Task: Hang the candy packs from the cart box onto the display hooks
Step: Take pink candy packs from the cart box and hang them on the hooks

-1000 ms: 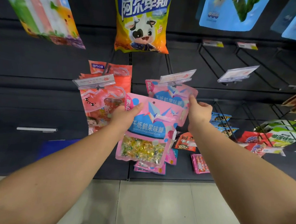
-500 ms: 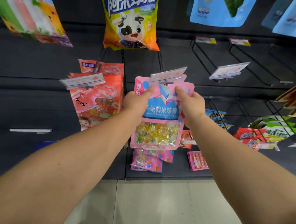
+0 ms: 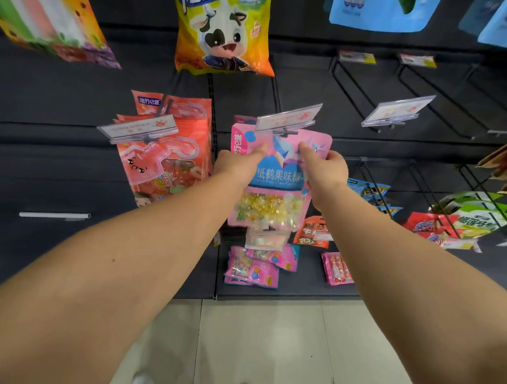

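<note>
Fingers of your left hand (image 3: 238, 164) and right hand (image 3: 327, 167) pinch the pink candy pack (image 3: 277, 175) under the price tag (image 3: 288, 117).

Up goes the pink candy pack (image 3: 277, 175): a second ago it hangs tilted and low in the left hand (image 3: 236, 163) alone, now it sits square and upright, its top edge tucked right under the price tag (image 3: 289, 118) at the hook's tip. The right hand (image 3: 327, 168) comes off the pack behind and pinches this one's top right corner.
</note>
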